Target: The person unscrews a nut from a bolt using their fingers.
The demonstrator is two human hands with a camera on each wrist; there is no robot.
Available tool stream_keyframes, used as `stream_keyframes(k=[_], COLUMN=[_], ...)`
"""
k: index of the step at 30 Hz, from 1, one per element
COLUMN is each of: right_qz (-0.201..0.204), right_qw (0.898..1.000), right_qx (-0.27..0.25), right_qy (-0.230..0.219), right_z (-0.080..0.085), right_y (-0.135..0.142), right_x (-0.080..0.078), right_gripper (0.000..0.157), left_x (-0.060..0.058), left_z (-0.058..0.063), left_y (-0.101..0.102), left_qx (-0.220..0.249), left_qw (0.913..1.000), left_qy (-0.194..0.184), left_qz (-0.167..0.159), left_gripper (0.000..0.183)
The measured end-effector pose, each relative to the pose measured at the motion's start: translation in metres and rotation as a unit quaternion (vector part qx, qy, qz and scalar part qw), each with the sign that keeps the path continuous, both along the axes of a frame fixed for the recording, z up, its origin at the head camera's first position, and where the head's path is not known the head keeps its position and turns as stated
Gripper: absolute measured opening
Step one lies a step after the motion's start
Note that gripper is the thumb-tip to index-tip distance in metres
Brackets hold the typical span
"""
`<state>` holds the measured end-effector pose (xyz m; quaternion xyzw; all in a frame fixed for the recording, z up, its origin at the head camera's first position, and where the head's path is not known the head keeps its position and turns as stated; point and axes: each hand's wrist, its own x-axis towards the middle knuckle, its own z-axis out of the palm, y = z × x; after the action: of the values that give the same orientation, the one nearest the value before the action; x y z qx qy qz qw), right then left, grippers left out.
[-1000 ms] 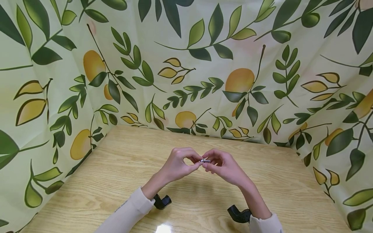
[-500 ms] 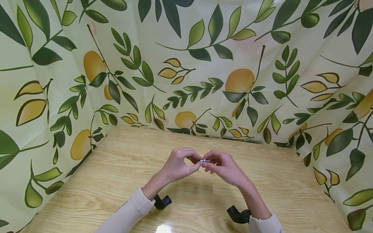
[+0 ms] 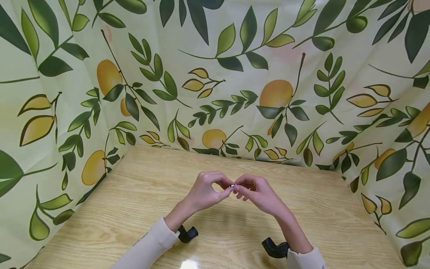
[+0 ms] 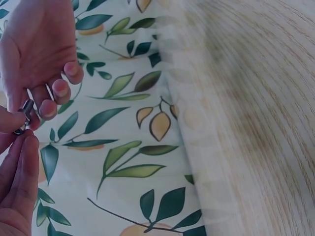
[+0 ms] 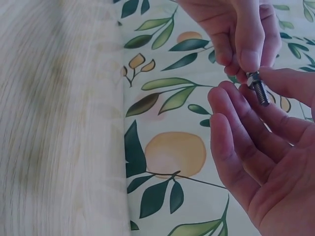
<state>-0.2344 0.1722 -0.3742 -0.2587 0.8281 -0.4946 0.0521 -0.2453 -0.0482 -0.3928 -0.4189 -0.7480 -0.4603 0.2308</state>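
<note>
A small metal bolt (image 5: 263, 94) with a dark threaded shank is held between the two hands, above the table. Around its shank sits a shiny nut (image 5: 253, 79). The left hand (image 3: 205, 191) pinches the bolt's end between thumb and fingertips, covering that end. From the other side, the right hand (image 3: 260, 193) pinches at the nut with thumb and index finger, its other fingers loosely bent. In the right wrist view the threaded shank points toward the right palm. The left wrist view shows only a bit of the bolt between the fingers.
Beneath the hands lies a light wood-grain table (image 3: 161, 172). A cloth (image 3: 235, 93) printed with leaves and fruit hangs around its back and sides. Black curved mounts (image 3: 276, 248) are worn at both wrists, below the light sleeves (image 3: 151, 243).
The right thumb and fingertips have shifted over the bolt, so its shank, seen earlier in the head view, is now mostly covered. The left hand keeps its pinch almost unmoved.
</note>
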Motion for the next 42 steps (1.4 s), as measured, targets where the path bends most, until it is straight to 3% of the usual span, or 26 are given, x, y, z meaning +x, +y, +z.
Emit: stream_keyframes(k=[6, 17, 28, 42], right_qz=[-0.017, -0.052, -0.009, -0.015], right_qw=[1.000, 0.999, 1.000, 1.000], right_qx=[0.001, 0.006, 0.007, 0.005], right_qy=[0.008, 0.012, 0.006, 0.006], right_z=[0.0016, 0.0000, -0.0007, -0.0003], right_y=[-0.0009, -0.0025, -0.0010, 0.0002], right_x=[0.0017, 0.0022, 0.0005, 0.0006], right_gripper=[0.020, 0.015, 0.021, 0.022], left_x=[-0.0012, 0.0006, 0.0000, 0.0005], left_z=[-0.0015, -0.0021, -0.0030, -0.0032], left_y=[0.0010, 0.0012, 0.0020, 0.0026], left_qx=[-0.001, -0.002, 0.004, 0.009], left_qw=[0.9998, 0.9999, 1.0000, 1.0000], left_qy=[0.016, -0.013, -0.004, 0.003], left_qz=[0.007, 0.005, 0.002, 0.001], left_gripper=[0.012, 0.012, 0.009, 0.017])
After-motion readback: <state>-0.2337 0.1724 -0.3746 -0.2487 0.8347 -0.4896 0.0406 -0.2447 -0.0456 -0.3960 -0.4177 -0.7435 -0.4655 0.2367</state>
